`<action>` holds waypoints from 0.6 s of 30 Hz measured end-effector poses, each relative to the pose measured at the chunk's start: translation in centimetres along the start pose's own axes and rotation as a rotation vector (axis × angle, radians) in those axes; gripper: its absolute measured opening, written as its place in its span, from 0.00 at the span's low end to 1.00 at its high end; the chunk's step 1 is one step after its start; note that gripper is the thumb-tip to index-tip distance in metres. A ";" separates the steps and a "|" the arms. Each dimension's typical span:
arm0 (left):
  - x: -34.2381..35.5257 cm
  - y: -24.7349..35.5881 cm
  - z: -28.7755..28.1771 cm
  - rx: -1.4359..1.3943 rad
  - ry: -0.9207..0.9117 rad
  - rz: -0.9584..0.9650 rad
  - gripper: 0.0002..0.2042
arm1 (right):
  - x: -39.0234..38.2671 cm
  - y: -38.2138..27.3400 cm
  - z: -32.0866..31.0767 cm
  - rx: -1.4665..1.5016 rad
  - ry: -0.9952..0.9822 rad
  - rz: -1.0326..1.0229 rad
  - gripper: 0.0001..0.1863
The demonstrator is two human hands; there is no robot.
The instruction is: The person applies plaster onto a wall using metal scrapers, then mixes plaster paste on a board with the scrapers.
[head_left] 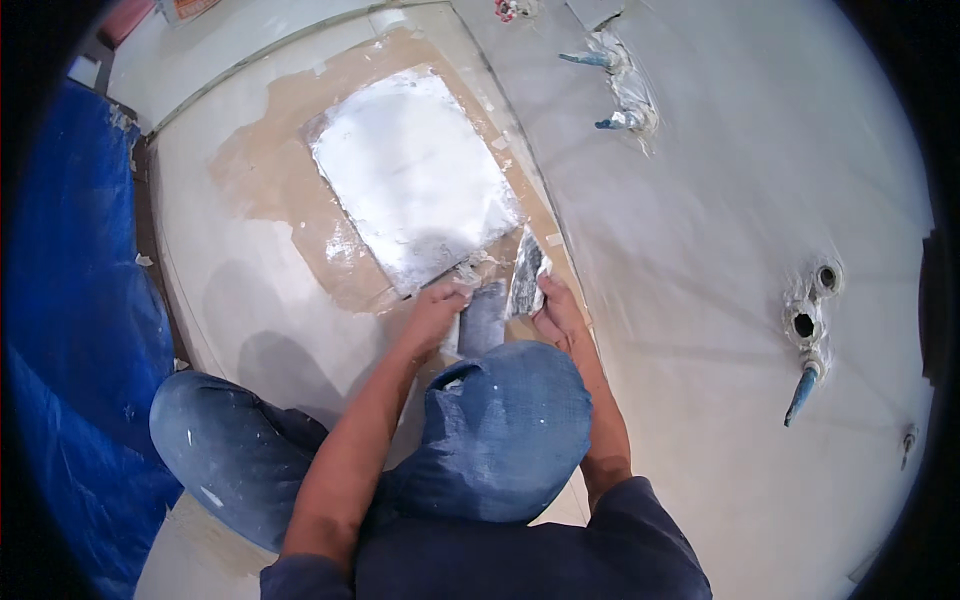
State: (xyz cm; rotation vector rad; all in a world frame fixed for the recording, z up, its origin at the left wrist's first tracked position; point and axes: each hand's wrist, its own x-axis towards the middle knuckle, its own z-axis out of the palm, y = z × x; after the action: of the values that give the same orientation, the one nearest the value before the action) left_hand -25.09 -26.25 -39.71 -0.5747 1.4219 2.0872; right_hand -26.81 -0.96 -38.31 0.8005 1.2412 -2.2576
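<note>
My right hand (560, 308) is closed on the edge of a flat, narrow plate (526, 275) streaked with white and dark grey paste, which it holds tilted up. My left hand (438, 312) is closed at the upper left edge of a smooth grey rectangular plate (484, 318), just in front of my knee. My knee hides the lower part of that plate, so I cannot tell whether it has a handle. Just beyond both hands lies a large square panel (415, 175) covered with white paste. Loose paste clings near its closest corner.
Brown cardboard (260, 165) lies under the panel on the pale floor. A grey wall (690, 290) rises on the right, with capped pipe stubs (625, 90) and open pipe holes (804, 322) in it. Blue sheeting (85, 260) covers the left side.
</note>
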 end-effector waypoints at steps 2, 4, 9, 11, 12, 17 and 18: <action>0.7 -1.3 -0.9 0.006 -0.050 -0.055 0.09 | 0.3 1.1 0.7 0.006 -0.062 0.055 0.19; 1.8 -0.9 -3.0 -0.039 0.055 -0.104 0.09 | 0.1 0.7 1.1 -0.571 -0.089 0.077 0.19; 2.7 0.1 -6.6 0.211 0.613 0.175 0.13 | 1.8 -2.8 -0.2 -0.535 0.182 -0.085 0.21; 3.0 -0.3 -9.3 0.158 0.905 0.004 0.18 | 5.0 -4.0 1.2 -0.402 0.207 -0.249 0.22; 3.0 -0.6 -9.9 0.160 0.920 0.013 0.18 | 6.4 -4.4 1.9 -0.396 0.191 -0.248 0.22; 3.0 0.0 -6.2 0.118 0.776 -0.062 0.21 | 11.2 -5.5 0.9 -0.583 0.367 -0.246 0.20; 3.2 0.0 -5.7 0.093 0.750 -0.069 0.21 | 11.7 -5.5 0.3 -0.589 0.368 -0.245 0.20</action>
State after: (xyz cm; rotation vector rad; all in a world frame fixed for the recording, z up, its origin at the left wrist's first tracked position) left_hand -27.34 -30.99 -43.70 -1.4454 1.8336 1.8050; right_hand -38.94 0.32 -42.71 0.8811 2.1393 -1.7835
